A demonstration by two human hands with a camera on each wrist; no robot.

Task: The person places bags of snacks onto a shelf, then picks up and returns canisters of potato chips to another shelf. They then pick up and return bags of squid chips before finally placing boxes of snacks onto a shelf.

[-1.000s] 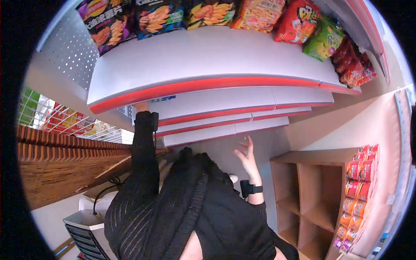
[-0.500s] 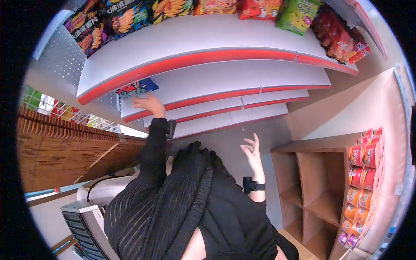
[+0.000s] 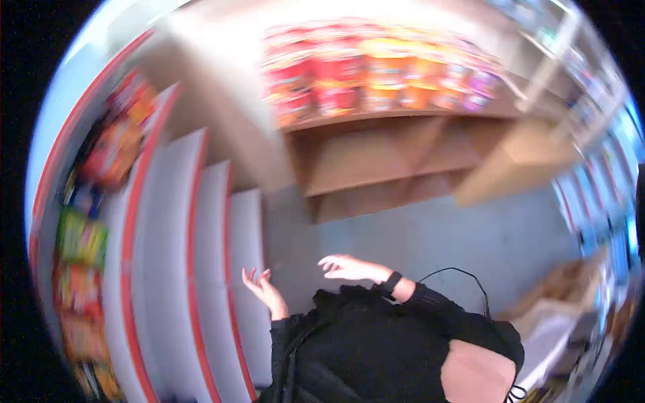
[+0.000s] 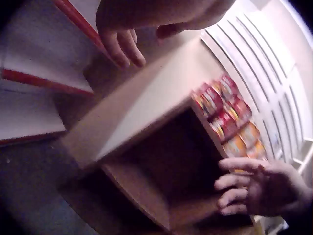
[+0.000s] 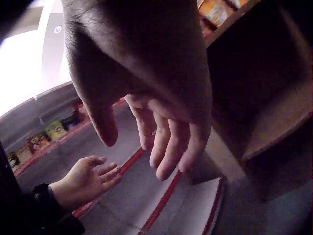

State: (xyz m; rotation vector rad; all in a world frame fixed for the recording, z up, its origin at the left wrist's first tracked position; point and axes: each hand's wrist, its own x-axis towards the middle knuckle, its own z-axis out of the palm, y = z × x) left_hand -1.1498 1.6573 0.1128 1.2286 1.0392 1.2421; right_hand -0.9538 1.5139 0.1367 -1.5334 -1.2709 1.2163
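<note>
Head view is swung from the white shelves (image 3: 168, 269) toward the wooden cubby unit (image 3: 376, 158); the left hand (image 3: 263, 290), withdrawn yet near them, and right hand (image 3: 351, 267) are held wide, empty.

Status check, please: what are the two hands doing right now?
Left hand open, empty. Right hand open, empty. Both held up near the white shelves and the wooden cubby unit. Nothing blocks them.

The left hand (image 3: 262, 287) has come off the shelf (image 3: 168, 269), holding nothing.
</note>
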